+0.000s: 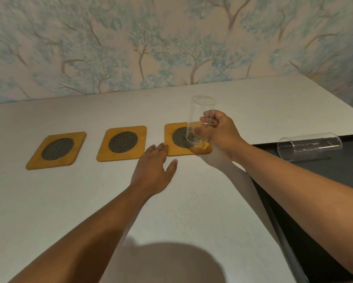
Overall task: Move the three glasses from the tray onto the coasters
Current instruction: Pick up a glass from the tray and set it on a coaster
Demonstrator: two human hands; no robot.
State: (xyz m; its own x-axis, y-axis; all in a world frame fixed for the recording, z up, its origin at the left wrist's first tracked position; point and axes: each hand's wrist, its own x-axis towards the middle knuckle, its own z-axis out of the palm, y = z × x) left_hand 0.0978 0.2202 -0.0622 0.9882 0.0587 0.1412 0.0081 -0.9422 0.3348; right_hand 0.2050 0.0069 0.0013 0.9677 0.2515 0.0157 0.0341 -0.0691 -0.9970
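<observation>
Item: glass (200,117), upright, grasped in our right hand (218,132), base over right coaster (186,138), long axis vertical. Left hand (153,166) released, flat on tabletop (49,201), steadying coaster edge.

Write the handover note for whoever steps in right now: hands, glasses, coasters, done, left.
Right hand: gripping an upright glass over the right coaster; contact unclear, not released.
Left hand: open, flat on the table, fingertips at that coaster's near edge.
Middle coaster and left coaster: bare.
Second glass: lying on its side on the dark tray.
Third glass: not in view.
Done: none. Left: all three.
</observation>
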